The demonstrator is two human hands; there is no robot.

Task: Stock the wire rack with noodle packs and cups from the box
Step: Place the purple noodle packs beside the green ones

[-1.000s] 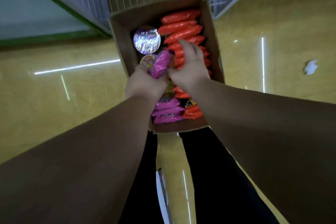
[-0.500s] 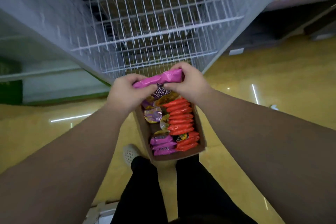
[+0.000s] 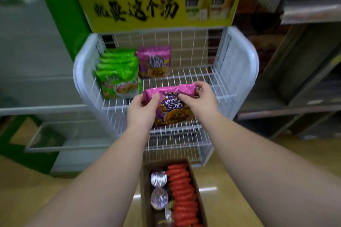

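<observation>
Both the left hand (image 3: 143, 106) and the right hand (image 3: 198, 98) grip the purple noodle pack (image 3: 172, 106) by its upper corners above the wire rack (image 3: 238, 72); it seems light, soft and crinkly.

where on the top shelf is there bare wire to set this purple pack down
Bare wire lies right of the standing purple pack, out to the rack's right wall, and in front of it. The left side is crowded with green packs.
</observation>
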